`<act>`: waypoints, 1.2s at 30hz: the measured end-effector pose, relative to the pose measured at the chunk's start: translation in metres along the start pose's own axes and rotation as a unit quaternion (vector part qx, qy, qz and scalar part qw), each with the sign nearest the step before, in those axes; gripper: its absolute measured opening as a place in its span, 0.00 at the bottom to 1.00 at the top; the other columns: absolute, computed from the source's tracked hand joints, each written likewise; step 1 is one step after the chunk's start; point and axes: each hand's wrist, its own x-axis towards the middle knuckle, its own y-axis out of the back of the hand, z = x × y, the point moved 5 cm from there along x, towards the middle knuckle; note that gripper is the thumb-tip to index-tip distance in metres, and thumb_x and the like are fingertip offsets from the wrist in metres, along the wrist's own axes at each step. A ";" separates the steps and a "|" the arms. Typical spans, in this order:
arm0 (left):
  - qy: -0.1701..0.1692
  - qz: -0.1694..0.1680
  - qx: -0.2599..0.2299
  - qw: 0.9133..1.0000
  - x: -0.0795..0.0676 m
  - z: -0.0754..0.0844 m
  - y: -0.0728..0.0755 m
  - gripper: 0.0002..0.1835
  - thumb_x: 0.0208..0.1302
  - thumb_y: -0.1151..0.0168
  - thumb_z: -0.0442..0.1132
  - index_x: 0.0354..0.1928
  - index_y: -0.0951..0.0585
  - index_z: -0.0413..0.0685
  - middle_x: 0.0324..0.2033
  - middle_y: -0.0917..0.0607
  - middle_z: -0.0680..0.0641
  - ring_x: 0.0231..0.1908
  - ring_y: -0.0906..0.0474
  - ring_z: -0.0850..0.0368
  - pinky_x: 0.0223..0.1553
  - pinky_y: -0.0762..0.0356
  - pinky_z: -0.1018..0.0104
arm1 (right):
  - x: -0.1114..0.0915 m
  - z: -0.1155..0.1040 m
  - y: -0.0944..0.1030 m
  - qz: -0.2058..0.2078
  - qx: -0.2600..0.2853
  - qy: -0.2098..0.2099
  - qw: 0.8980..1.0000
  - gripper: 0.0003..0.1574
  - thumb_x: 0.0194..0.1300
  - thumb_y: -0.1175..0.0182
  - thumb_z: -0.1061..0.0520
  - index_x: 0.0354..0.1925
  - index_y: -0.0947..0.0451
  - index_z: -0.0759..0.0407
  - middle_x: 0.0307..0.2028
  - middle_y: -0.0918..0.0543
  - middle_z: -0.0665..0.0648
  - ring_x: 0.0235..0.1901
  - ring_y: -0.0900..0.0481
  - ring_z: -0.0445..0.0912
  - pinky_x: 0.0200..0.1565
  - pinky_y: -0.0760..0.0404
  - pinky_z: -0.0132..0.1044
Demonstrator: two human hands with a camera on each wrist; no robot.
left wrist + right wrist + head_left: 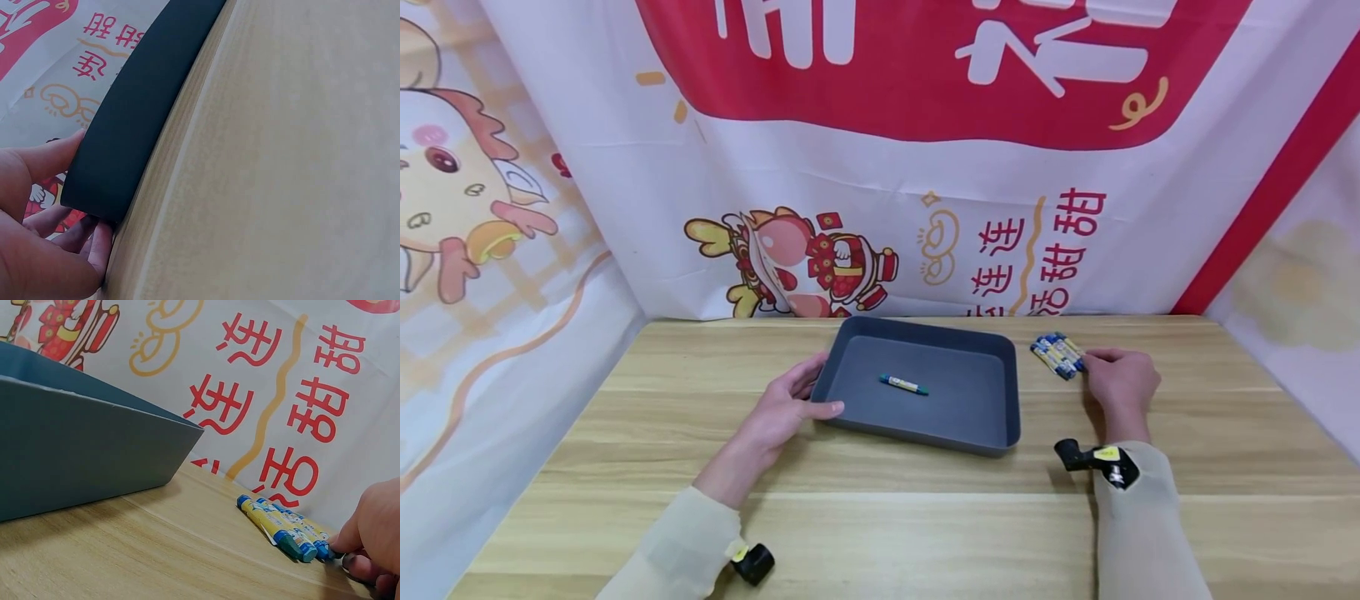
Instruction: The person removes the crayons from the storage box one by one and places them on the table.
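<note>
A dark grey rectangular tray (955, 417) lies on the table, with one green-ended crayon (904, 385) on its floor. My left hand (784, 407) grips the tray's left front corner; the thumb lies over the rim and the other fingers are around the outer side and under the edge. To the right of the tray, several crayons (1054, 357) with yellow wrappers and blue or green ends lie side by side. At their right end my right hand (1122, 379) pinches the tip of a blue crayon (326, 551) between thumb and fingers, partly hidden by the hand.
A wooden table (880, 533) carries everything. Behind it hangs a white cloth (662, 208) with red lettering and cartoon figures, reaching the table's back edge. Cloth also hangs at both sides. Each sleeve carries a small black wrist camera (754, 564).
</note>
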 end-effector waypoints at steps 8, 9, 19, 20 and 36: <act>0.003 0.002 0.000 1.000 -0.001 0.001 -0.001 0.46 0.64 0.26 0.32 0.82 0.35 0.60 0.83 0.37 0.47 0.81 0.43 0.42 0.84 0.47 0.43 | 0.000 0.000 0.000 -0.015 -0.010 -0.005 1.000 0.26 0.78 0.43 0.47 0.66 0.18 0.59 0.68 0.19 0.67 0.73 0.30 0.65 0.73 0.33 0.60; 0.003 0.001 0.001 1.000 -0.001 0.001 -0.001 0.46 0.64 0.26 0.32 0.82 0.35 0.60 0.82 0.37 0.47 0.81 0.43 0.42 0.84 0.47 0.43 | 0.000 -0.001 0.000 -0.016 -0.010 -0.005 1.000 0.27 0.78 0.43 0.47 0.66 0.18 0.59 0.68 0.20 0.67 0.73 0.30 0.65 0.72 0.32 0.60; -0.001 0.002 -0.002 1.000 -0.001 0.002 -0.001 0.46 0.65 0.26 0.31 0.82 0.35 0.59 0.82 0.36 0.47 0.81 0.43 0.43 0.84 0.47 0.44 | -0.001 0.000 0.001 -0.004 -0.013 0.006 1.000 0.27 0.77 0.43 0.48 0.66 0.18 0.60 0.67 0.18 0.68 0.72 0.28 0.65 0.71 0.31 0.58; -0.001 0.002 -0.003 1.000 -0.002 0.002 -0.001 0.46 0.65 0.26 0.31 0.82 0.35 0.59 0.82 0.36 0.47 0.81 0.43 0.43 0.84 0.48 0.44 | -0.001 0.000 0.001 -0.003 -0.013 0.007 1.000 0.27 0.77 0.43 0.48 0.66 0.18 0.60 0.67 0.18 0.68 0.72 0.29 0.65 0.72 0.30 0.57; 0.000 0.005 -0.004 1.000 -0.003 -0.001 0.000 0.46 0.64 0.25 0.32 0.81 0.33 0.61 0.82 0.36 0.48 0.81 0.42 0.43 0.84 0.48 0.43 | -0.008 -0.027 0.005 0.023 0.032 0.048 0.998 0.29 0.75 0.40 0.42 0.68 0.18 0.49 0.62 0.13 0.61 0.63 0.20 0.54 0.57 0.23 0.40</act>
